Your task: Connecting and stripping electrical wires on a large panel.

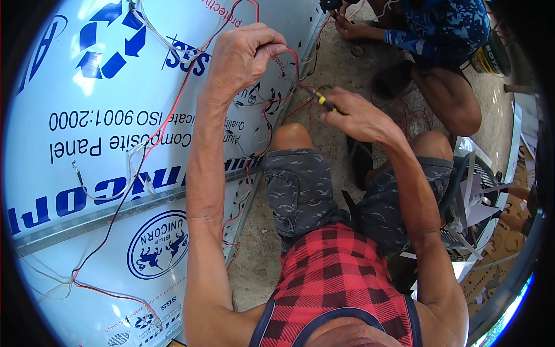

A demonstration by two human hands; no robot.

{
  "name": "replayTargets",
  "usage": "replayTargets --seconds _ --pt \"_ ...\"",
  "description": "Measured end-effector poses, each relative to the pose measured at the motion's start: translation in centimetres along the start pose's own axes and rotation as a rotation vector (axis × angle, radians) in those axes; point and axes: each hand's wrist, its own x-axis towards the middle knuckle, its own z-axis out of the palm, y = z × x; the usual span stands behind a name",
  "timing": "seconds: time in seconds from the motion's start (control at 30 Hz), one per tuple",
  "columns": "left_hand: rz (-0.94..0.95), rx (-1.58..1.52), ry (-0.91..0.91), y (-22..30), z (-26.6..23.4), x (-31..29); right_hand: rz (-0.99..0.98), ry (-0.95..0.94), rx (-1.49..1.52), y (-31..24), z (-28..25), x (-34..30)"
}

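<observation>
My left hand (245,58) is closed, thumb against fingers, on a red wire (296,62) that curves down from the pinch. My right hand (358,117) grips a tool with a yellow-and-black handle (325,103). Its thin metal end points up and left to the wire, a short way below my left hand. Whether that end touches the wire is too small to tell. Both hands are over the edge of a large white panel (115,168) with blue print, lying to my left. More red, black and white wires run across the panel.
A metal bar (104,220) crosses the panel. At the upper right a co-worker in a blue patterned top (445,26) crouches, hands near the wires. A dark bucket (491,56) stands beside them. To my right are a basket of scraps (477,188) and cut brown sheets (511,231).
</observation>
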Motion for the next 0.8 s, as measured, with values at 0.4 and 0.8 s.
replayTargets --seconds 0.4,0.8 --pt "0.045 0.154 0.018 -2.4 3.2 -1.9 0.681 -0.469 -0.269 16.2 18.6 -0.2" --pt "0.111 0.221 -0.064 -4.0 3.1 -2.3 0.393 -0.897 -0.273 19.1 17.5 1.2"
